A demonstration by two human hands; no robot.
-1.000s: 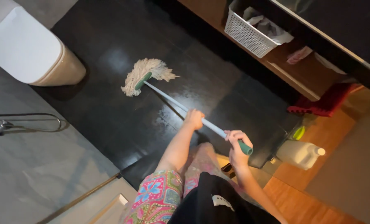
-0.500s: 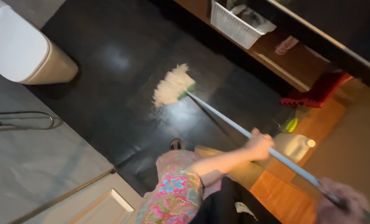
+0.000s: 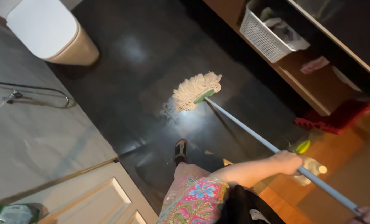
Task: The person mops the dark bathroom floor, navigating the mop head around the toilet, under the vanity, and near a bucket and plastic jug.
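Observation:
A string mop with a cream head and a green clamp rests on the dark wet tile floor. Its pale blue handle runs down to the lower right. My left hand is closed around the handle about two thirds of the way down it. My right hand shows only partly at the bottom right corner, wrapped around the handle's end. My foot in a dark sandal stands on the tiles below the mop head.
A white toilet stands at the top left. A white basket of cloths sits on a low wooden shelf at the top right, with a red mat below it. A white bottle lies under the handle. A metal hose hangs on the grey wall.
The mop head has been drawn from near the toilet toward the middle of the floor and to the right. Both hands slid back toward the lower right, the right one nearly out of view.

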